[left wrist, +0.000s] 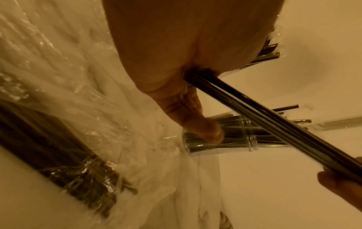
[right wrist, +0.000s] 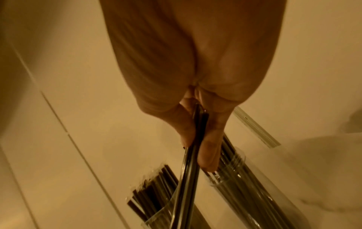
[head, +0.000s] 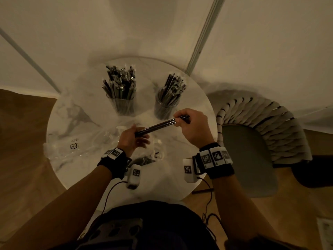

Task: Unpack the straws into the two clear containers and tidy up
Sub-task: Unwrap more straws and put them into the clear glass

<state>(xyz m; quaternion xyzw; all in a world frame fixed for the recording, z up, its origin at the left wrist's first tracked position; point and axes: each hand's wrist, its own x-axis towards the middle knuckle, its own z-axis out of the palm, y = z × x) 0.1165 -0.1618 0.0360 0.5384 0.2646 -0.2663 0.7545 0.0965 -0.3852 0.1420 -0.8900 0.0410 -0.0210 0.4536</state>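
Above the table's middle I hold a small bundle of black straws (head: 162, 126) level between both hands. My left hand (head: 138, 137) grips its near-left end, thumb on top and fingers beneath. My right hand (head: 180, 121) pinches the far-right end. The left wrist view shows the straws (left wrist: 274, 128) running out from under the palm. In the right wrist view the straws (right wrist: 192, 162) sit between thumb and fingers. Two clear containers stand behind, the left one (head: 124, 107) fuller than the right one (head: 164, 108), both holding wrapped black straws.
Crumpled clear plastic packaging (head: 77, 147) lies on the round marble table (head: 194, 98) at the left. A wrapped pack of straws (left wrist: 68, 162) lies near my left wrist. A woven-back chair (head: 261, 127) stands right of the table. Walls close in behind.
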